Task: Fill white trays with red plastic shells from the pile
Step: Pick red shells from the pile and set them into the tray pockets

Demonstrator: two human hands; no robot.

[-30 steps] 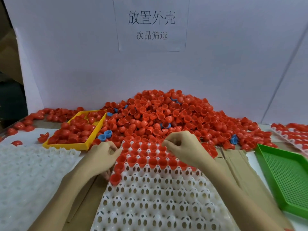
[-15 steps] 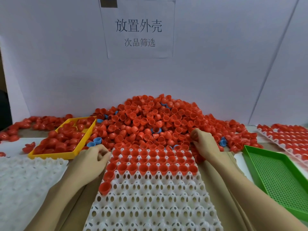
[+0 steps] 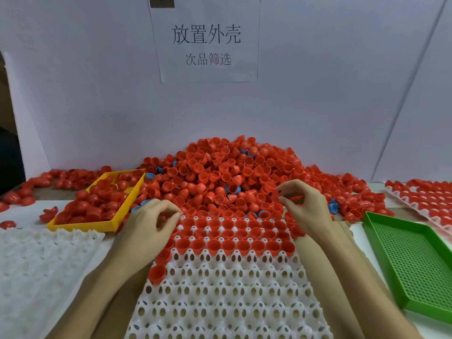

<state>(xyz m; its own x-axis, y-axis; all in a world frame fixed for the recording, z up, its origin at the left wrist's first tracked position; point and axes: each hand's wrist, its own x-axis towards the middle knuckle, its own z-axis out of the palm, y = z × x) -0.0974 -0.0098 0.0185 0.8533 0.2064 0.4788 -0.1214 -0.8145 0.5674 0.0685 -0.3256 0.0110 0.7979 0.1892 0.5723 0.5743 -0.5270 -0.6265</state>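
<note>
Shell pinched in R hand.

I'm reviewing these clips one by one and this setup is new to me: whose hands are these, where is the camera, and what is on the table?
No machine here: a person's bare hands, filmed by a camera worn on the head, looking forward and down. The left hand and right hand reach with curled fingers at the big pile of red plastic shells; whether either holds a shell is unclear. Before them lies a white perforated plastic tray, its far rows filled. Left is a yellow plastic tray of shells, right a green perforated tray.
</note>
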